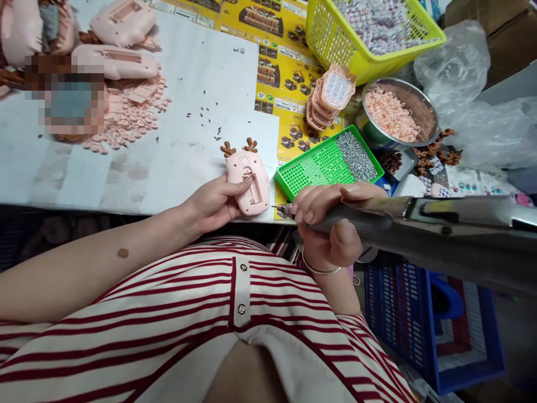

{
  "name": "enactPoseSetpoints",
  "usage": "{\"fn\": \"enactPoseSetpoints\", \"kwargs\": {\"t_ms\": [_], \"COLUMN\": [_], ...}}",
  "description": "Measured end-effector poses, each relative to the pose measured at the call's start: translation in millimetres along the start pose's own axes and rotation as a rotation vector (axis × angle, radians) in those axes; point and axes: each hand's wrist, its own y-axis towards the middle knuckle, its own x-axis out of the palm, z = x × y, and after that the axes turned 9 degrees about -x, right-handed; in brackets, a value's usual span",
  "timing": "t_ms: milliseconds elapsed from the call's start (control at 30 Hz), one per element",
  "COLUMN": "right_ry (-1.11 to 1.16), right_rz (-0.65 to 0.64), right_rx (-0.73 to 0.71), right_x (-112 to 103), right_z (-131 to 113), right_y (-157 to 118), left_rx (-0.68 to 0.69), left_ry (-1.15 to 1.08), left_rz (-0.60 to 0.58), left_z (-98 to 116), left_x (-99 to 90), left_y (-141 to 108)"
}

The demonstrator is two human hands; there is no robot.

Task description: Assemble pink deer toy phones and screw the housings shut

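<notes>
My left hand [216,204] is closed round the lower left side of a pink plastic toy casing [247,182] with brown antlers. The casing lies back up at the table's front edge, its battery recess and screw holes showing, and my thumb rests by that recess. Fingers of my right hand [327,218] wrap round a dark electric screwdriver [356,215], held almost level. Its thin bit points left toward the casing's lower right corner, a small gap apart. To the right of the casing, a green perforated tray [308,165] holds a heap of small silver screws [356,157].
Pink casings [121,22] and small pink parts [126,115] lie at the left. Stacked pink front shells [331,92] stand beside a metal bowl [434,115] of pink pieces. A yellow basket [364,67] is behind; blue crates [432,330] stand below right.
</notes>
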Motion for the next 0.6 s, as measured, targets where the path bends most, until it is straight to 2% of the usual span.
{"fn": "enactPoseSetpoints", "kwargs": {"t_ms": [133, 233, 433, 600], "right_ry": [-0.063, -0.111, 0.002, 0.022], "right_rz": [-0.014, -0.085, -0.228, -0.234], "right_rx": [0.063, 0.143, 0.073, 0.071], "right_x": [1, -1, -4, -2], "right_z": [11, 18, 28, 27], "right_y": [-9, -14, -14, -14], "left_rx": [-0.001, 0.007, 0.017, 0.021], "left_ry": [0.006, 0.025, 0.062, 0.08], "left_rz": [-0.014, -0.02, -0.024, -0.007], "left_z": [0, -1, -1, -1], "left_x": [-0.3, 0.8, 2.5, 2.6], "left_y": [0, 1, 2, 2]}}
